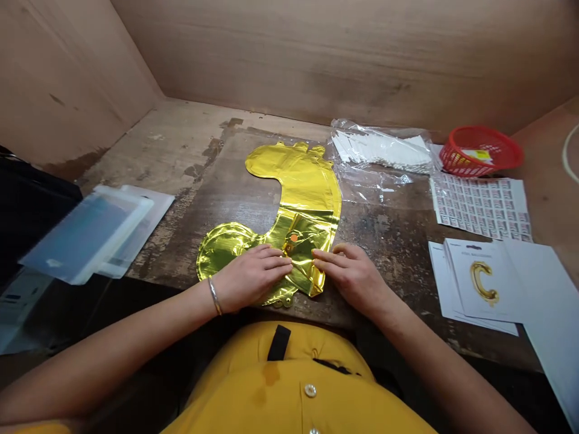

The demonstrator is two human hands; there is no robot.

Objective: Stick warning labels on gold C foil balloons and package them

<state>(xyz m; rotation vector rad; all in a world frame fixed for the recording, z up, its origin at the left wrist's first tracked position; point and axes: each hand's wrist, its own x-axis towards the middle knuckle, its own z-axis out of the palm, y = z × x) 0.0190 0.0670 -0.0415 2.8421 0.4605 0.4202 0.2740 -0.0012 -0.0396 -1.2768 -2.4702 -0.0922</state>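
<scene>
A flat gold foil balloon (312, 187), curved like a letter C, lies on the dark worn tabletop. Its near right part is folded over, and a small orange spot shows in the middle of the fold. My left hand (256, 274) rests on the foil from the left, its fingers stretched out and lying flat. At the balloon's right edge, my right hand (355, 274) has its bent fingers closed on the folded foil; its thumb is mostly hidden.
Clear plastic sleeves (94, 232) lie at the left. Behind on the right are a bag of white strips (384, 147) and a red basket (486, 144). Nearer are a sticker sheet (482, 208) and printed cards (482, 283) showing a gold C. Wooden walls (316, 54) enclose the table.
</scene>
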